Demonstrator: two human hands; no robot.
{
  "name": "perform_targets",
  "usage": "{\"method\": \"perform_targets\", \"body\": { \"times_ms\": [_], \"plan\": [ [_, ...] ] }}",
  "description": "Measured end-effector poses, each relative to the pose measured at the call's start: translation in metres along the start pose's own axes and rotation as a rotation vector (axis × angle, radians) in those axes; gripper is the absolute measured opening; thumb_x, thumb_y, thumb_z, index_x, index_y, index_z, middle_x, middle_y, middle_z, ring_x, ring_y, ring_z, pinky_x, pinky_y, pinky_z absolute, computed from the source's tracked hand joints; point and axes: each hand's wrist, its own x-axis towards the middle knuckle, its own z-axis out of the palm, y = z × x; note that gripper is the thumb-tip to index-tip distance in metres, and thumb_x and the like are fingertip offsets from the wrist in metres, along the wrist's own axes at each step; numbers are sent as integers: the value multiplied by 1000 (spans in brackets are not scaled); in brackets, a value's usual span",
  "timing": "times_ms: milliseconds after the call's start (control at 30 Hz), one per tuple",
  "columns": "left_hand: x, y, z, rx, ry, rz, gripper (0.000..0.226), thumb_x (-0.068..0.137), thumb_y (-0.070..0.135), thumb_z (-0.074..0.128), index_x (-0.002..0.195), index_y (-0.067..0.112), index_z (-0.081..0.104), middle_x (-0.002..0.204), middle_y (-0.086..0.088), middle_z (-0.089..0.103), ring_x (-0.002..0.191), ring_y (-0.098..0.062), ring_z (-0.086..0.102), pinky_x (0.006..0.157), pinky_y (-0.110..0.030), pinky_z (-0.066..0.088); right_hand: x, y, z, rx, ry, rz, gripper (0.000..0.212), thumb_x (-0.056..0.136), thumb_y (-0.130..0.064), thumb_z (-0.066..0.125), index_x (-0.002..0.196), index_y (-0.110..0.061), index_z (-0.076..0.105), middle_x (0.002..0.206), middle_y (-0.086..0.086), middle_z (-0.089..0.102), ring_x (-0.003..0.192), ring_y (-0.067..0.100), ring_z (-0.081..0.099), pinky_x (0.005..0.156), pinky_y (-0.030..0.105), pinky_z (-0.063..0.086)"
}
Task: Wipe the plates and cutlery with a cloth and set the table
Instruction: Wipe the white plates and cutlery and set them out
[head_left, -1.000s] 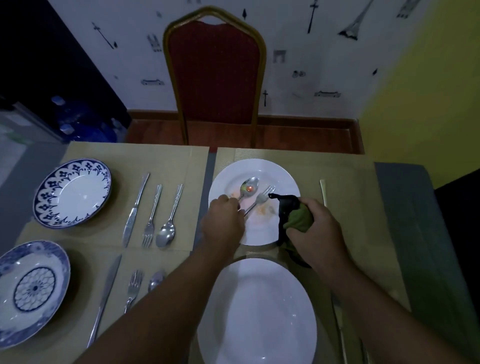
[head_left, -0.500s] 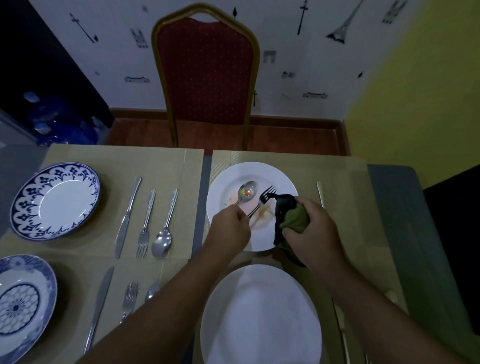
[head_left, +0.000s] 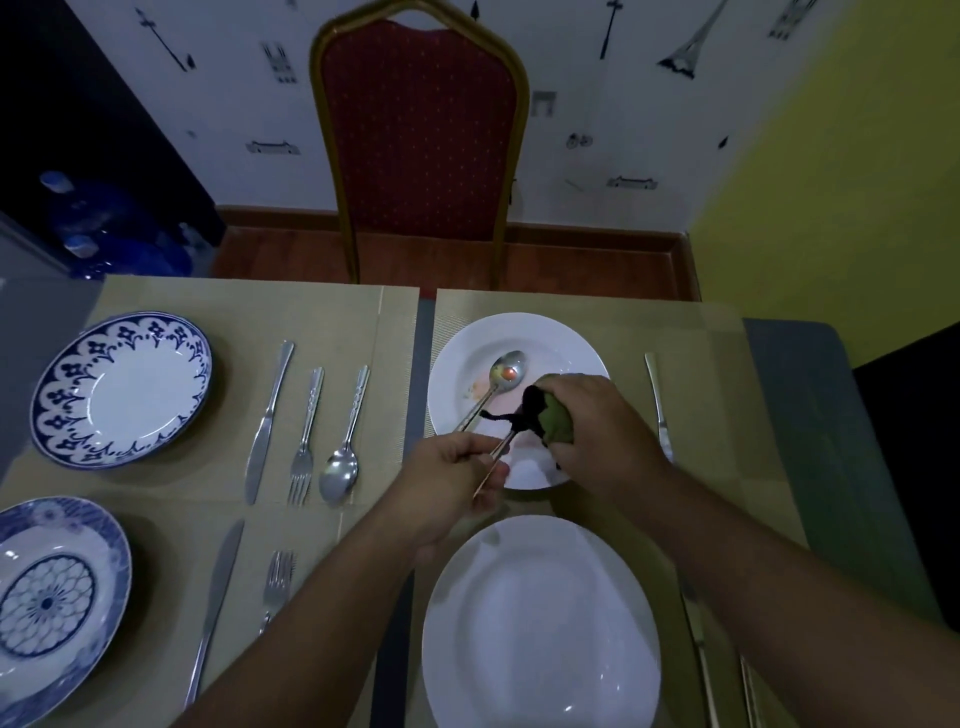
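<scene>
Straight beyond our right hand we see a red chair with a gold frame, backed by a white wall with black stickers. Far left of our left hand stand blue water bottles; far right rises a yellow wall.
</scene>
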Motion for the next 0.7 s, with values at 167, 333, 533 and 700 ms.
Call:
{"method": "perform_targets", "body": {
  "times_ms": [167, 333, 533, 700],
  "plan": [
    [4, 2, -4, -168, -43, -46, 25, 99, -4, 48, 116, 0, 65, 85, -13, 68, 67, -12, 56, 46, -18, 43, -15, -16, 5, -34, 44, -161, 53, 70, -14, 60, 123, -17, 61, 119, 0, 62, 113, 23, 53, 96, 36, 43],
    [-6, -4, -5, -102, -46, -116, 22, 95, -5, 56, 113, 1, 66, 90, -14, 67, 63, -12, 56, 49, -18, 48, -3, 1, -12, 78, 156, 129, 47, 69, -7, 64, 115, -20, 63, 110, -1, 64, 104, 23, 54, 85, 41, 50],
    [3, 1, 4, 109, 77, -42, 17, 89, 1, 67, 103, 10, 73, 90, -13, 72, 69, -19, 71, 56, -25, 55, -15, -20, -26, 177, 180, 97, 61, 67, -6, 71, 125, -22, 60, 119, -4, 62, 110, 19, 54, 91, 38, 50],
    [6, 8, 8, 110, 9, -23, 20, 91, -11, 53, 99, -5, 70, 78, -18, 65, 62, -21, 60, 52, -27, 49, -12, -37, -5, 72, -50, -108, 65, 68, -19, 69, 131, -25, 56, 127, -6, 60, 118, 15, 52, 97, 34, 45]
  ]
}}
